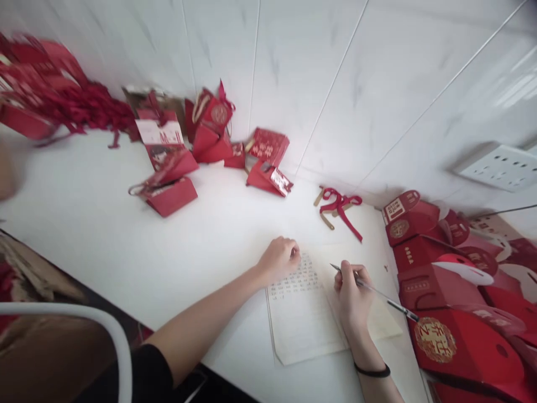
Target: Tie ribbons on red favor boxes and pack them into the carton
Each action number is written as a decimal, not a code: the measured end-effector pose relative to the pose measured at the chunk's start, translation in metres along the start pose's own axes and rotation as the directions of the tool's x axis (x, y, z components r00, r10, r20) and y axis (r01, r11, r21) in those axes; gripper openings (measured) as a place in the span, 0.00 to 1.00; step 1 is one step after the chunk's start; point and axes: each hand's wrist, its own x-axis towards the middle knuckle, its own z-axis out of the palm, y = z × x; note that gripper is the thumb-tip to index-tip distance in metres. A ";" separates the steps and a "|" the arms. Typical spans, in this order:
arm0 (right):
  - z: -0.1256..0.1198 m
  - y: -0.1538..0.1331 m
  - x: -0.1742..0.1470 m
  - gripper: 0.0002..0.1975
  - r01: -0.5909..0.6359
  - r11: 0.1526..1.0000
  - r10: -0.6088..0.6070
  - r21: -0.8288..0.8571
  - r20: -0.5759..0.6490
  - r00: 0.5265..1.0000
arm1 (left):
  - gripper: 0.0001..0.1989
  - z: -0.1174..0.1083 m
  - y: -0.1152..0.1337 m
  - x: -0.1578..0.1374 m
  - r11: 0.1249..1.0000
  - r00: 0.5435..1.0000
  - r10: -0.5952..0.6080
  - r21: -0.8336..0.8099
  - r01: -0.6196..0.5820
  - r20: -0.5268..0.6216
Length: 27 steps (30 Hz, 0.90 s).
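Open notebook (pixel 310 330) on counter (pixel 226 224) before us, pages' long axis running away, leaning left; handwritten rows too small to read. Our right hand (pixel 354 294) over right page, grip closed round pen (pixel 396 307), tip aimed away and left, tail toward red boxes (pixel 482 347). Gold emblem (pixel 435 340) there: we make out 乔, 迁, 之. Left hand (pixel 279 260) loosely fisted at notebook's upper left, nothing visibly held. Beyond: ribbon (pixel 340 200), smaller boxes (pixel 268 146), lettering blurred.
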 end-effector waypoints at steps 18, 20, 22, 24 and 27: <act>-0.016 0.026 0.025 0.21 -0.143 0.971 0.156 -0.190 0.057 0.986 | 0.20 -0.176 -0.082 -0.003 0.770 0.546 -0.321 0.123 0.626 -0.774; -0.015 0.026 0.026 0.20 -0.142 0.967 0.159 -0.213 0.063 0.985 | 0.20 -0.204 -0.094 -0.006 0.677 0.478 -0.371 0.121 0.726 -0.796; -0.014 0.026 0.025 0.20 -0.130 0.961 0.151 -0.243 0.072 0.986 | 0.21 -0.225 -0.104 -0.009 0.579 0.444 -0.441 0.131 0.805 -0.780; -0.013 0.024 0.025 0.20 -0.117 0.957 0.144 -0.266 0.082 0.986 | 0.21 -0.242 -0.113 -0.009 0.482 0.423 -0.527 0.150 0.863 -0.737; -0.012 0.020 0.024 0.20 -0.116 0.950 0.148 -0.291 0.088 0.985 | 0.22 -0.261 -0.122 -0.007 0.380 0.429 -0.635 0.224 0.898 -0.643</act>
